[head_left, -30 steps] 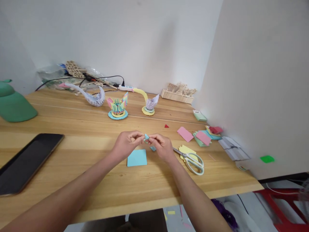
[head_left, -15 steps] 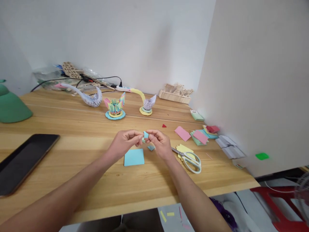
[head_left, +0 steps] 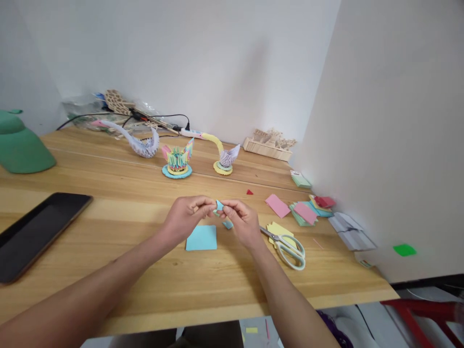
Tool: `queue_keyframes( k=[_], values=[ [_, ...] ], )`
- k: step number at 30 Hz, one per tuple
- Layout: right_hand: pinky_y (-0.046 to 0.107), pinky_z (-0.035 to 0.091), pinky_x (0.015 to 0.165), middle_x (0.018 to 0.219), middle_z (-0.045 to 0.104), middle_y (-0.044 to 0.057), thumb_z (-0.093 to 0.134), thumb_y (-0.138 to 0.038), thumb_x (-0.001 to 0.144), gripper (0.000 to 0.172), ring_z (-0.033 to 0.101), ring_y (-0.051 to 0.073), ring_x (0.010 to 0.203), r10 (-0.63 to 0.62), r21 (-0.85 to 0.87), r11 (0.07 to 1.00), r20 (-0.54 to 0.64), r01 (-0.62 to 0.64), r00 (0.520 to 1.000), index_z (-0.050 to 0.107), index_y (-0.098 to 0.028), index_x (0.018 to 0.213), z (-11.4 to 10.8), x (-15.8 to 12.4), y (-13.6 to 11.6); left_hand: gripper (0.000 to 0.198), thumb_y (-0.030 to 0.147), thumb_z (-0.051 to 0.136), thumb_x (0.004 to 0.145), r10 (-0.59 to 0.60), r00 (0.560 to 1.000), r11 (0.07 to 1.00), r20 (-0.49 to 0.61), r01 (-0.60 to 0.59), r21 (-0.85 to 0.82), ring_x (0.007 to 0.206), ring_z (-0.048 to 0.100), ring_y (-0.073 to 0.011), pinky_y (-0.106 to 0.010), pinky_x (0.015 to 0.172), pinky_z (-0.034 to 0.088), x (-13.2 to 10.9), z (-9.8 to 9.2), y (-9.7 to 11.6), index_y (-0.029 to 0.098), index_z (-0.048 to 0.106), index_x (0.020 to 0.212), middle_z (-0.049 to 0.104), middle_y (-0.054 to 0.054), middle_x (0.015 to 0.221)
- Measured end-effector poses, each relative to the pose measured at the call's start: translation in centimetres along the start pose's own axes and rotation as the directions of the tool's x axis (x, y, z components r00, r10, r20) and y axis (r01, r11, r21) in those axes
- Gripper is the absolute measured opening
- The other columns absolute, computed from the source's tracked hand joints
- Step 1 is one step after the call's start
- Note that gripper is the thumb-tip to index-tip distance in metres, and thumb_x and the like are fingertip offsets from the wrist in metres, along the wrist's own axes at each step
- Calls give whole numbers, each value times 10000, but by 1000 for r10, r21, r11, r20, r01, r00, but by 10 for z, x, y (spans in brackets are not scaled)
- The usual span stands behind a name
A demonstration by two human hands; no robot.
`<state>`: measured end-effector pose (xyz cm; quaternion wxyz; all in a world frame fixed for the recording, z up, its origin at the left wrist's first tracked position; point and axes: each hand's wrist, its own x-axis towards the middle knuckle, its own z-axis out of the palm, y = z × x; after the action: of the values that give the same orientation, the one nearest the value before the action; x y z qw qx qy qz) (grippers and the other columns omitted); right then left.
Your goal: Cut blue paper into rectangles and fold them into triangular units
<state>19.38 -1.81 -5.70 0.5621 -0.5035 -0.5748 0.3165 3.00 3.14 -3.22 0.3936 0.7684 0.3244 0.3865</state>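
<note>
**Holding a small folded blue paper (head_left: 219, 206) between left hand (head_left: 188, 212) and right hand (head_left: 242, 221)**

Faces a row of paper models towards the back of the wooden table (head_left: 203, 285): a white swan (head_left: 145, 148) with a pink beak, a multicoloured paper model (head_left: 177, 160) on a blue-and-yellow base, and a smaller yellow-necked swan (head_left: 229, 158). Has a carved wooden block (head_left: 267, 149) behind these, towards the right. Has a smartphone (head_left: 43, 232) lying well apart on the left, screen up and dark.

Has a closer crowd on the right: scissors (head_left: 277, 238) with pale handles, lying across yellow papers (head_left: 281, 228), blades pointing in just beside the right hand. Has pink papers (head_left: 277, 206) and a small red paper triangle (head_left: 250, 192) beyond. Has a blue sheet (head_left: 201, 238) flat on the near side of the left hand, and a second small blue piece (head_left: 227, 225) on the tabletop, just beside the right hand.

Pinches the folded blue paper with the fingertips of both hands, thumb against forefinger on each side, other fingers curled in. Grips it at left and right, leaving a blue corner standing up in the narrow gap between. Cannot tell the shape of the lower folds, partly hidden behind the fingers.
</note>
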Motion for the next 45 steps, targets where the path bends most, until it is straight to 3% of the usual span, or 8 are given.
queue_keyframes(
  k=[4, 9, 16, 25, 29, 33, 37, 45],
  values=[
    [253, 513, 675, 798, 707, 14, 559, -251, 829, 176, 656, 139, 701, -76, -138, 988, -10, 74, 997, 672, -216, 958, 0, -2, -5, 224, 299, 506, 808, 85, 996, 988, -14, -82, 131, 632, 583, -129, -211, 579, 410, 0, -1, 0, 186, 633, 663, 654, 13, 645],
    [260, 504, 722, 853, 716, 17, 544, -223, 848, 196, 664, 145, 736, -177, -333, 925, 41, 180, 983, 673, -236, 996, -3, -3, -6, 199, 315, 531, 778, -82, 992, 996, 94, 79, 27, 558, 556, -116, -200, 533, 420, 3, -5, 2, 176, 631, 677, 611, 24, 581],
    [240, 506, 666, 793, 710, 11, 559, -258, 840, 174, 662, 142, 698, -97, -228, 969, 17, 98, 995, 669, -214, 967, -3, -3, -3, 193, 329, 537, 767, -143, 980, 975, 139, 164, -150, 538, 544, -108, -198, 537, 439, 5, -7, 0, 166, 606, 687, 586, 31, 556],
    [233, 488, 657, 771, 710, 5, 550, -233, 848, 153, 651, 129, 669, -200, -360, 910, 55, 206, 978, 675, -223, 937, -1, -4, -4, 238, 346, 486, 809, -24, 993, 985, 116, 3, 174, 635, 585, -143, -225, 588, 406, 3, -13, 3, 191, 657, 750, 653, 7, 639],
    [254, 483, 686, 790, 709, 20, 538, -237, 852, 182, 650, 143, 707, -225, -394, 886, 96, 245, 970, 675, -225, 972, 1, -5, -6, 166, 295, 518, 749, -123, 988, 988, 98, 112, 105, 552, 532, -123, -222, 540, 386, 6, -12, 1, 179, 628, 700, 598, 28, 568],
    [247, 484, 653, 799, 704, 14, 570, -260, 828, 181, 642, 141, 701, -68, -214, 974, 52, 77, 996, 674, -225, 973, 4, -4, -6, 63, 221, 538, 661, -286, 953, 929, 100, 301, -213, 492, 473, -94, -204, 487, 363, 6, -6, 0, 167, 551, 632, 519, 54, 516],
    [244, 478, 635, 705, 680, 5, 616, -286, 791, 117, 630, 131, 663, 101, 69, 993, -8, -100, 995, 660, -195, 849, 4, 0, -2, 27, 178, 528, 652, -306, 944, 882, 122, 330, -336, 486, 468, -87, -210, 501, 366, 4, -4, 0, 165, 532, 630, 512, 54, 501],
    [193, 458, 594, 659, 656, -26, 717, -303, 716, 227, 576, 76, 569, 293, 553, 770, 134, -317, 947, 597, -213, 887, 2, 2, -2, 388, 323, 678, 692, 4, 1000, 989, 26, -1, -147, 819, 604, -167, -301, 746, 491, 8, -10, -6, 223, 612, 1061, 664, -17, 898]
  ],
)
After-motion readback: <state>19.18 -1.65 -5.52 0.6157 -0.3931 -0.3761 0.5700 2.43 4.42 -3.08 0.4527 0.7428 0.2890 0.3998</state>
